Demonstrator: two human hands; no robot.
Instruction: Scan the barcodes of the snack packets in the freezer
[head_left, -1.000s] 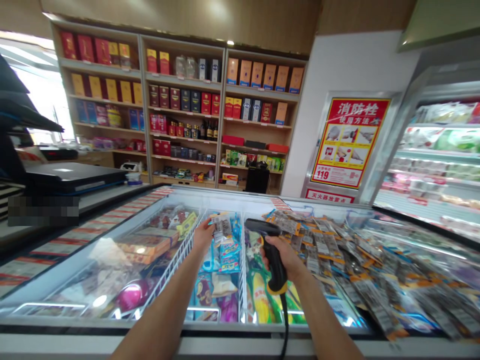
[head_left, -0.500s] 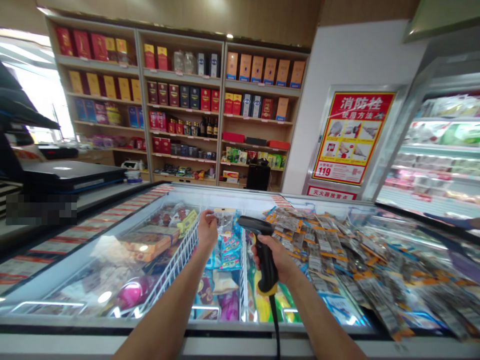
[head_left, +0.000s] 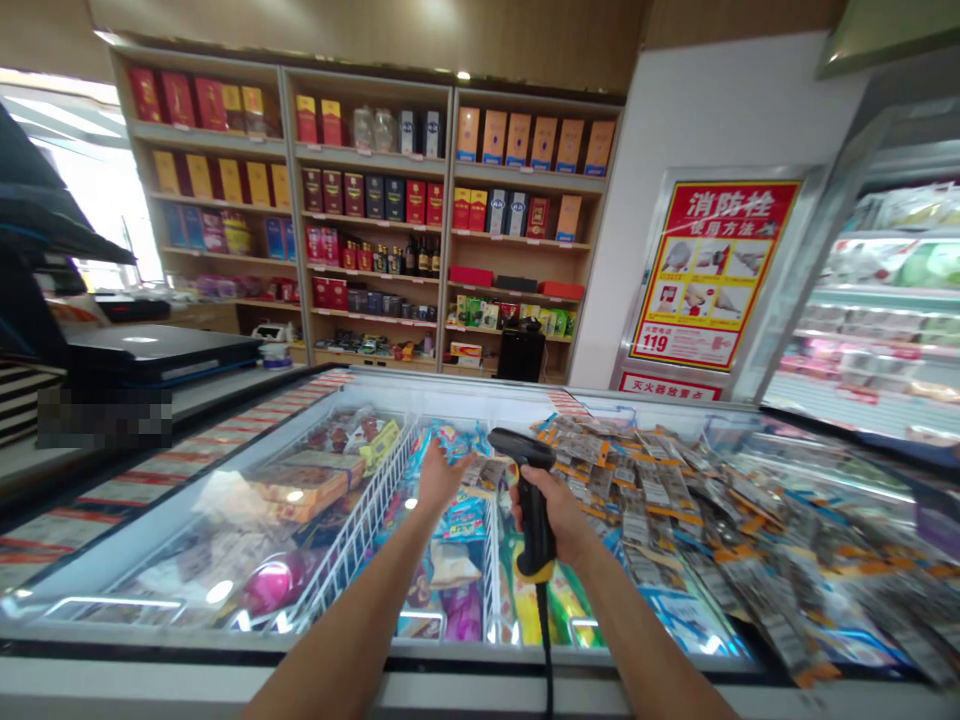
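Note:
My right hand (head_left: 551,505) is wrapped around a black and yellow handheld barcode scanner (head_left: 534,520), its head tilted up to the left and its cord hanging down. To its left, my left hand (head_left: 441,478) reaches over the freezer's glass top with thumb and fingers spread apart. A small grey packet (head_left: 486,474) with orange edging is just right of the left fingertips; I cannot tell whether they touch it. Many similar packets (head_left: 652,480) lie in a loose heap on the glass right of the scanner.
Beneath the glass of the chest freezer (head_left: 225,650), white wire baskets (head_left: 352,540) divide frozen bags and boxes. A closed laptop (head_left: 161,350) lies on the left counter. Shelves of boxed goods (head_left: 375,200) stand behind; a lit fridge (head_left: 877,320) is at right.
My left hand has shifted right and slightly down, and its fingers have spread. The grey packet near it has moved right, toward the scanner. The right hand still grips the scanner.

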